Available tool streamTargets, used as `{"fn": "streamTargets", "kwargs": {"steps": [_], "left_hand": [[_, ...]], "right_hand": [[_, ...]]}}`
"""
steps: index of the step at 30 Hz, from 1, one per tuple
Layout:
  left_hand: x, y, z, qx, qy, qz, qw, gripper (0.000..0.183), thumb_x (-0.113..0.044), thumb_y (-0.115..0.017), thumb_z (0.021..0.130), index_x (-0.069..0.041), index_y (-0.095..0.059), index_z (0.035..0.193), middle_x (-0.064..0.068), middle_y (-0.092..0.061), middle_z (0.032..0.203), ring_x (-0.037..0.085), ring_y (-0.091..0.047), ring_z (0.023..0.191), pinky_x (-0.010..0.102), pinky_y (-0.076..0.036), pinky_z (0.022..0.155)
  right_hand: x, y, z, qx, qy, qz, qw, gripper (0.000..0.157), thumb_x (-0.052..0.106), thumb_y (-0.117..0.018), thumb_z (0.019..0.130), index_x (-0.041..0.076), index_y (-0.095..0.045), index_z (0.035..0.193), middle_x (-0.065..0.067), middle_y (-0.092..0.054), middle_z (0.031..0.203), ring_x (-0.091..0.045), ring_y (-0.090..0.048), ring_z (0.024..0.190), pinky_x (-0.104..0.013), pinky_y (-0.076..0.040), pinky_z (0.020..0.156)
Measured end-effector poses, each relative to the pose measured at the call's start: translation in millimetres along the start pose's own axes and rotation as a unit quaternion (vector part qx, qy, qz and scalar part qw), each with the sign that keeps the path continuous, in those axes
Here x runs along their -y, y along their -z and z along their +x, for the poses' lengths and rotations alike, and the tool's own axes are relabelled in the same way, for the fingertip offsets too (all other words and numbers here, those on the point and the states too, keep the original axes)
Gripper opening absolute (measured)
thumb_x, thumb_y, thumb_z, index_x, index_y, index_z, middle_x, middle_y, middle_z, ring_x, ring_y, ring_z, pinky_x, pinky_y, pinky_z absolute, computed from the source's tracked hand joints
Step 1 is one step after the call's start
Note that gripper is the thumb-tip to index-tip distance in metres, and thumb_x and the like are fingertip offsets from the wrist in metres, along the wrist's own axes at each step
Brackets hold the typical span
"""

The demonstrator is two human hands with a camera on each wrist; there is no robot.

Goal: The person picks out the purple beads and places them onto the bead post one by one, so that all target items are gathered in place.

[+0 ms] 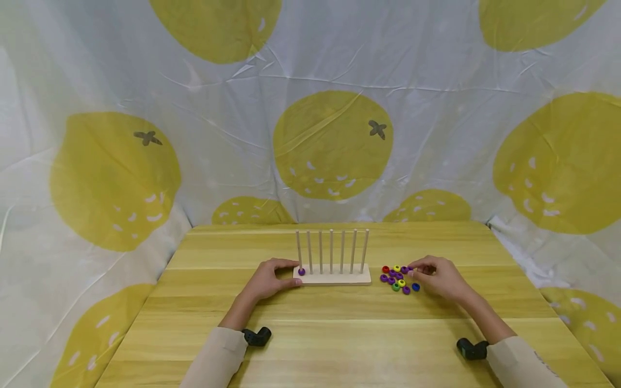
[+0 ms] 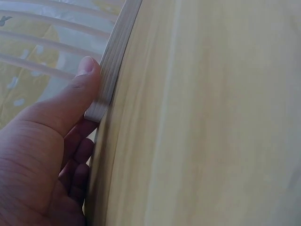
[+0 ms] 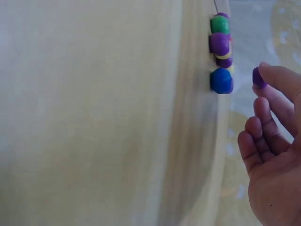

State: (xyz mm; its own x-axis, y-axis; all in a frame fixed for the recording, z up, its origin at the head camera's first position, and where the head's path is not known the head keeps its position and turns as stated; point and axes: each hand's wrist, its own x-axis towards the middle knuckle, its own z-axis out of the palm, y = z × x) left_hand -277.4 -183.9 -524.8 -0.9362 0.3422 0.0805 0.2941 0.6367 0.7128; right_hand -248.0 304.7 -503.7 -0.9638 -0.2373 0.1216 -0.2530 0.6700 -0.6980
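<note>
A pale wooden peg board (image 1: 335,278) with several upright rods stands mid-table. My left hand (image 1: 266,279) grips its left end; in the left wrist view the thumb (image 2: 87,77) lies along the edge of the base. At the foot of the leftmost rod sits a purple bead (image 1: 302,272). To the right of the board, my right hand (image 1: 442,277) pinches another purple bead (image 3: 258,78) between thumb and index finger, raised off the table. Its other fingers are loosely bent. Beside that hand lies a loose group of purple, yellow, red (image 1: 385,269), green (image 1: 395,287) and blue beads (image 1: 415,287).
The wooden table (image 1: 359,345) ends at the back against a hanging cloth (image 1: 427,140) printed with big yellow fruit. Black wrist devices (image 1: 257,337) are worn at both sleeve cuffs. The rods rise between the two hands.
</note>
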Motion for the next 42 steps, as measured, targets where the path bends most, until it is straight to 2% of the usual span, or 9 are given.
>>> {"fn": "streamTargets", "kwargs": {"steps": [9,15,22,33,42], "left_hand": [[2.8,-0.6,0.4,0.003,0.008,-0.003,1.0,0.056,-0.053,-0.085,0.081,-0.033,-0.071,0.131,-0.004,-0.067,0.138,0.026,-0.056,0.137,0.05,-0.044,0.117],[4.8,-0.4,0.9,-0.001,0.007,-0.004,1.0,0.055,-0.052,-0.085,0.081,-0.033,-0.071,0.131,-0.004,-0.068,0.138,0.026,-0.056,0.137,0.05,-0.044,0.117],[4.0,1.0,-0.4,0.0,0.014,-0.004,0.9999,0.055,-0.054,-0.085,0.08,-0.035,-0.072,0.13,-0.005,-0.067,0.138,0.026,-0.055,0.137,0.05,-0.043,0.117],[3.3,-0.4,-0.3,-0.006,0.008,-0.004,0.9999,0.054,-0.052,-0.086,0.079,-0.035,-0.073,0.128,-0.005,-0.068,0.136,0.026,-0.056,0.136,0.05,-0.043,0.117],[1.7,-1.1,0.7,-0.003,0.003,-0.005,1.0,0.054,-0.053,-0.085,0.081,-0.035,-0.072,0.13,-0.006,-0.068,0.137,0.026,-0.056,0.137,0.05,-0.043,0.117]], "right_hand": [[21,13.7,10,-0.008,0.034,-0.021,0.999,0.017,0.028,-0.074,0.098,0.017,-0.079,0.109,0.003,-0.064,0.085,-0.013,-0.055,0.08,-0.025,-0.046,0.066],[37,23.3,16,-0.012,0.041,-0.028,0.999,0.02,0.035,-0.073,0.097,0.019,-0.079,0.109,0.003,-0.065,0.087,-0.015,-0.057,0.084,-0.025,-0.047,0.068],[55,31.5,22,-0.013,0.06,-0.031,0.998,0.022,0.035,-0.072,0.098,0.019,-0.078,0.111,0.004,-0.066,0.088,-0.015,-0.057,0.086,-0.026,-0.048,0.07],[77,30.5,32,-0.012,0.074,-0.035,0.997,0.022,0.04,-0.072,0.098,0.023,-0.078,0.111,0.005,-0.066,0.091,-0.017,-0.056,0.089,-0.028,-0.045,0.068],[99,33.2,41,-0.02,0.095,-0.025,0.995,0.02,0.037,-0.073,0.097,0.024,-0.078,0.111,0.006,-0.065,0.09,-0.018,-0.056,0.088,-0.032,-0.047,0.075]]}}
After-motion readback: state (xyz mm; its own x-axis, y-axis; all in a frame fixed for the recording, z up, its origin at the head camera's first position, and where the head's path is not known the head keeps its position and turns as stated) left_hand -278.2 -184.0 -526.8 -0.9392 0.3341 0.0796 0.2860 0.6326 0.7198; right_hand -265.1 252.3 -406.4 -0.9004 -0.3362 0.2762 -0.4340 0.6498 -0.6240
